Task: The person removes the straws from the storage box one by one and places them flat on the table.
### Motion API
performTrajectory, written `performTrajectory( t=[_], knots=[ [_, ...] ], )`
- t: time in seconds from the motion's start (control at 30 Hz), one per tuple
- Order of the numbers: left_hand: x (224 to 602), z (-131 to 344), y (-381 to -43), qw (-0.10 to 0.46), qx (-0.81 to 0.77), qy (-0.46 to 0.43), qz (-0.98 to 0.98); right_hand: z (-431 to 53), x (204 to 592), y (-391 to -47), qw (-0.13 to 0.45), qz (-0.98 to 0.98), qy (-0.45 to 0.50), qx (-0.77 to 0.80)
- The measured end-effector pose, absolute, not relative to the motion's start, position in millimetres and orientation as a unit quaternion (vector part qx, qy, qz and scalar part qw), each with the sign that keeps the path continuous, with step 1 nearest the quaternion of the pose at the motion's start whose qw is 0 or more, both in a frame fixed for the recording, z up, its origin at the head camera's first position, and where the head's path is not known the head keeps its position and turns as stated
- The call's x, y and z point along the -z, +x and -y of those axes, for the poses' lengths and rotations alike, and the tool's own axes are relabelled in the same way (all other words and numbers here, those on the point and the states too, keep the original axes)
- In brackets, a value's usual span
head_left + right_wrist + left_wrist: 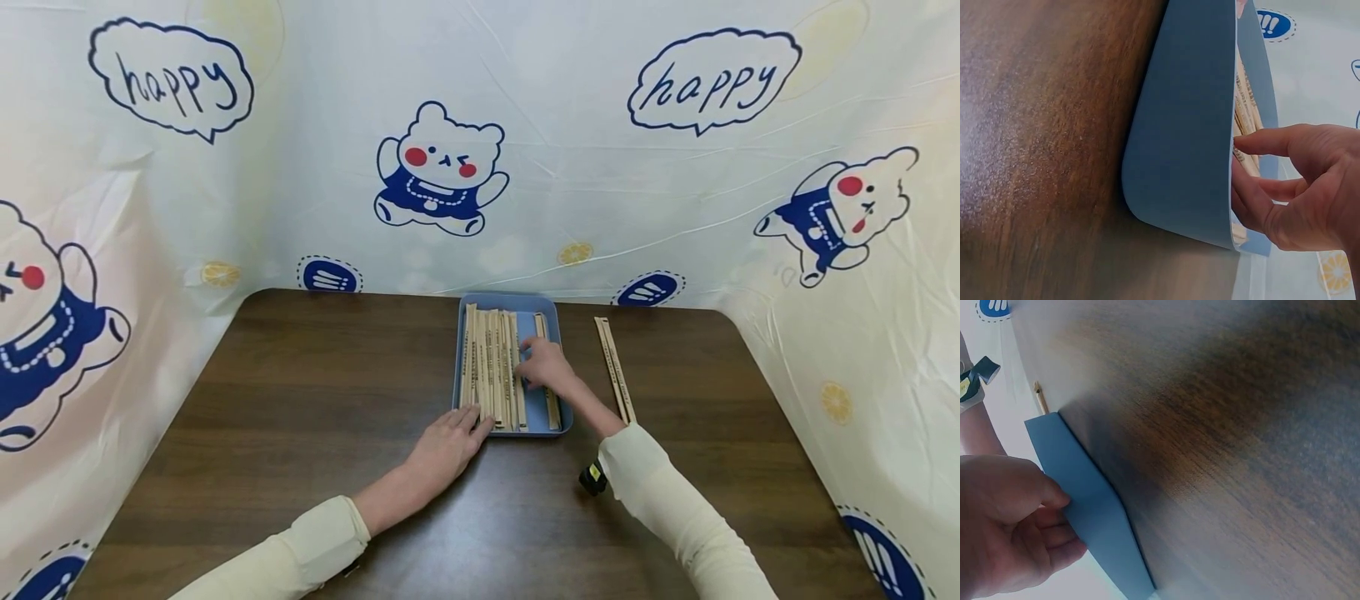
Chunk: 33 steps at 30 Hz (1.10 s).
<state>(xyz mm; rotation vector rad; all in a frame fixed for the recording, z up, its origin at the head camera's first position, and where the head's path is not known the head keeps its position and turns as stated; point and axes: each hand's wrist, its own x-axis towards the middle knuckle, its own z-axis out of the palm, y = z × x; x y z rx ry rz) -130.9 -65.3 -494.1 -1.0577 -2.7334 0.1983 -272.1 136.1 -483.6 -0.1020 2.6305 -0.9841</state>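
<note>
A blue rectangular tray holds a row of long, thin paper-wrapped chopsticks with dark print. On its right side lie a few more wrapped chopsticks, with a strip of tray floor between. My left hand rests over the near rim, its fingers by the chopsticks' near ends; in the left wrist view its thumb and fingertips meet the rim. My right hand reaches into the tray at the row's right edge. The right wrist view shows its fingers spread beside the chopsticks, with the lower fingertips hidden behind the wall.
To the right of the tray, a wrapped chopstick packet lies on the brown wooden table, partly under the right forearm. A small black device is on the right wrist. Printed white cloth hangs behind and around the table.
</note>
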Motion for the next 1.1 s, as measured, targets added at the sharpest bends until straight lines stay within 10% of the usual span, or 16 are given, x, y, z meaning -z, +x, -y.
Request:
performTrajectory(
  t=[1.1],
  knots=[
    [494.2, 65.1, -130.2, 0.094, -0.072, -0.356, 0.927, -137.5, 478.8, -271.6, 0.16, -0.94, -0.031, 0.3]
  ],
)
